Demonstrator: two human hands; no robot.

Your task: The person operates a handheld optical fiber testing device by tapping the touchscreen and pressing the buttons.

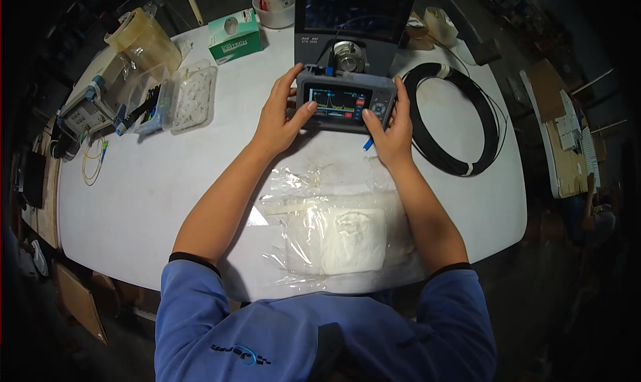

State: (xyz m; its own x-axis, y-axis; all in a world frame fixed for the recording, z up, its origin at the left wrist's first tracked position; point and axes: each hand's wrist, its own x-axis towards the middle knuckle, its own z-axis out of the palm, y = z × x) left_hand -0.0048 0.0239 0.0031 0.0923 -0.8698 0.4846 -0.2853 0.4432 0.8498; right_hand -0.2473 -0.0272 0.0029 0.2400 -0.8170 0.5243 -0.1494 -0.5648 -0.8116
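Observation:
Both of my hands grip a dark handheld OTDR tester (339, 100), tilted up toward me over the white table. Its lit screen shows a trace with peaks. My left hand (279, 118) wraps the left side, thumb at the screen's lower left edge. On the right side, my right hand (395, 133) holds the casing, thumb by the buttons. A blue connector (330, 71) sits at the tester's top edge. Below the tester, a small blue piece (368, 143) shows beside my right thumb. Between my forearms lies a clear plastic bag (300, 238) with a folded white wipe (354, 238).
Behind the tester stands a dark machine (360, 15) with a round metal part. A coil of black cable (491, 121) lies right. A green Kimtech box (235, 38), tape rolls (143, 38), plastic tubs (193, 98) and a bench instrument (87, 115) with yellow fibre stand left.

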